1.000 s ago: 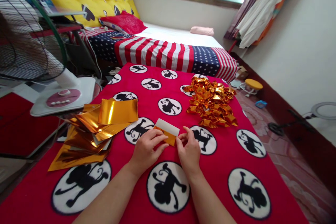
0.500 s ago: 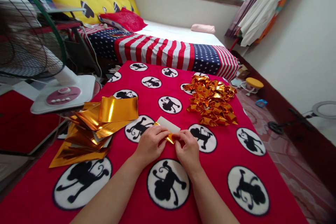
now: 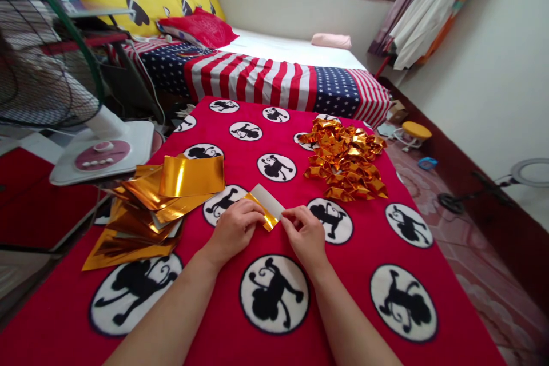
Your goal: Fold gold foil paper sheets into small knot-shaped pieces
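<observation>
Between my hands is a sheet of gold foil paper [image 3: 271,200], its pale back facing up and its near edge folded over to show a shiny gold strip. My left hand [image 3: 235,227] pinches the sheet's left side, with the fingers closed. At the right corner, the thumb and fingertips of my right hand [image 3: 303,234] are pinched on the paper. A loose stack of flat gold foil sheets [image 3: 193,176] lies to the left. Over on the right is a heap of folded gold foil pieces [image 3: 347,160].
A red cloth with monkey circles [image 3: 343,309] covers the table. A fan [image 3: 103,148] stands by its left edge. Beyond the table is a bed with a striped and starred cover [image 3: 253,77]. On the floor at right are a yellow stool [image 3: 416,130] and a ring-shaped stand [image 3: 484,189].
My hands have moved apart, the left one going left. More of the sheet and its gold folded strip now shows between them. The view has shifted slightly.
</observation>
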### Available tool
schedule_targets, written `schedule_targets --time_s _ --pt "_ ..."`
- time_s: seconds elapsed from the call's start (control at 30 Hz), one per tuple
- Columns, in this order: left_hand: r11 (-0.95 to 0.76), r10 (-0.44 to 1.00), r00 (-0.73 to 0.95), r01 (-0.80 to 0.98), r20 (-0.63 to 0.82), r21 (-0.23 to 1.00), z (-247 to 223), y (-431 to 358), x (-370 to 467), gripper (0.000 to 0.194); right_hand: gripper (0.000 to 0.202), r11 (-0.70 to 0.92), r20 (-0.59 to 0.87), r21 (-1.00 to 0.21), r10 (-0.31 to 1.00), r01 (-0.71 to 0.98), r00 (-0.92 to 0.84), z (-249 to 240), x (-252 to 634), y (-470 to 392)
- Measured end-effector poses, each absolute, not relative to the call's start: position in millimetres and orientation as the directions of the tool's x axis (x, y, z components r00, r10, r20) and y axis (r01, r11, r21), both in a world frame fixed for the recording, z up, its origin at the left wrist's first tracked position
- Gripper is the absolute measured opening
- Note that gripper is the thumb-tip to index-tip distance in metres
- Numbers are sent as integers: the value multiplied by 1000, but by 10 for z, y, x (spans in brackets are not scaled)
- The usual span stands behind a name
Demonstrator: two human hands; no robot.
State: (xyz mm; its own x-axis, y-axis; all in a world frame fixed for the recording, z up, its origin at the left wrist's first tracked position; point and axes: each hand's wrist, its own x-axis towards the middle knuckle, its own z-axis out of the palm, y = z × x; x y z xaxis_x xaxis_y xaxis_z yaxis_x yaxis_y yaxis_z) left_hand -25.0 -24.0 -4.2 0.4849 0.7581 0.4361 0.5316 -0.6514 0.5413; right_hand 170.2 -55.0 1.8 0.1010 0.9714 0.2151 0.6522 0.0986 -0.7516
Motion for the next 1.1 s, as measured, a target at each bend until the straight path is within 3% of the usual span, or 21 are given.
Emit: schedule_targets --time_s 0.13,0.3,0.67,1.1 --pt "-663 748 509 542 426 517 -8 -248 -211 11 5 56 133 -685 990 726 49 59 1735 -445" --pt "-672 740 520 548 427 497 20 -249 -207 13 5 -1 49 -652 998 758 43 101 1739 -380" --pt "-624 780 485 569 395 535 10 -235 -175 14 2 -30 11 -599 999 800 45 144 1730 -355" --pt "-468 883 303 643 359 606 36 -241 -44 13 2 -33 11 -599 999 800 50 128 1729 -334"
